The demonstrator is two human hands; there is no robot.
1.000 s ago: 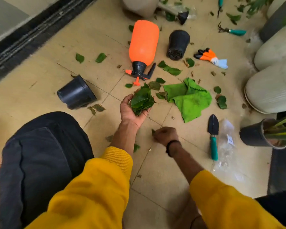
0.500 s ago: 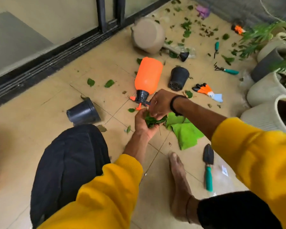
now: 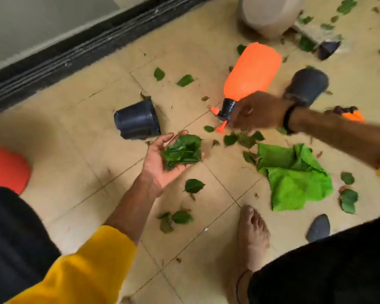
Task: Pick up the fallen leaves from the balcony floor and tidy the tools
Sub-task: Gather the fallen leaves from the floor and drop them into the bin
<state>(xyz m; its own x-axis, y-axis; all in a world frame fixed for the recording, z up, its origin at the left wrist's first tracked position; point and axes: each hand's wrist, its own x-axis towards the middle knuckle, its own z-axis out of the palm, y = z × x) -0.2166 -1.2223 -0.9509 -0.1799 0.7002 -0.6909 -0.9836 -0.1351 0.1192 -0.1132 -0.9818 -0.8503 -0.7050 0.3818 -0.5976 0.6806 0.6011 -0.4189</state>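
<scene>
- No text, label, brand, number or sign can be read anywhere in the head view.
- The orange sprayer bottle (image 3: 253,71) shows a plain surface, with no print that can be made out.
- The black pots (image 3: 137,120) lying on the floor carry no legible marking.
- The green cloth (image 3: 294,178) shows no tag or lettering.
- Motion blur softens the upper right part of the view, so any small print there cannot be told.

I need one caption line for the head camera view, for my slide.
Left hand cups a pile of leaves; right hand reaches toward loose leaves beside the orange sprayer.
</scene>
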